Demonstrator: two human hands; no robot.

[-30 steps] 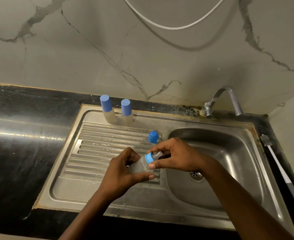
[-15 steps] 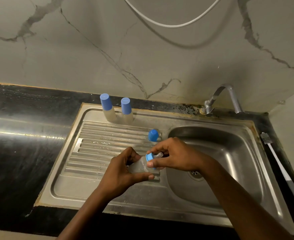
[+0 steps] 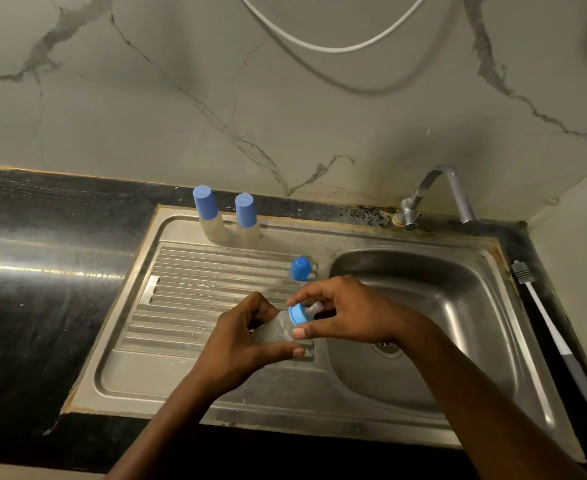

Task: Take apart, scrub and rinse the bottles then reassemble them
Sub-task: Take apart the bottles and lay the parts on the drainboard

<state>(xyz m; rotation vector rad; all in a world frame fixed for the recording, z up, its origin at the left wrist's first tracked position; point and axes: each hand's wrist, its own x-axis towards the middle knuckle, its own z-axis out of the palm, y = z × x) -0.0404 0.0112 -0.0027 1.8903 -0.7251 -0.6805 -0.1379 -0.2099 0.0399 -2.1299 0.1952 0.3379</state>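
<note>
My left hand (image 3: 240, 344) grips the clear body of a small bottle (image 3: 274, 330), held on its side above the ribbed drainboard (image 3: 195, 296). My right hand (image 3: 351, 313) pinches the bottle's blue collar ring (image 3: 297, 313), with the clear teat poking out to the right. A loose blue cap (image 3: 300, 268) stands on the drainboard just behind my hands. Two more bottles with tall blue caps, one at the left (image 3: 206, 216) and one beside it (image 3: 247, 218), stand upright at the back edge of the sink unit.
The steel sink basin (image 3: 458, 306) with its drain lies to the right, under a curved tap (image 3: 437, 192). A long bottle brush (image 3: 555, 337) lies on the black counter along the right wall. Black countertop (image 3: 43, 289) stretches left. A white hose hangs on the marble wall.
My hands and the bottle have stayed in nearly the same place. The right fingers have shifted slightly on the blue collar ring.
</note>
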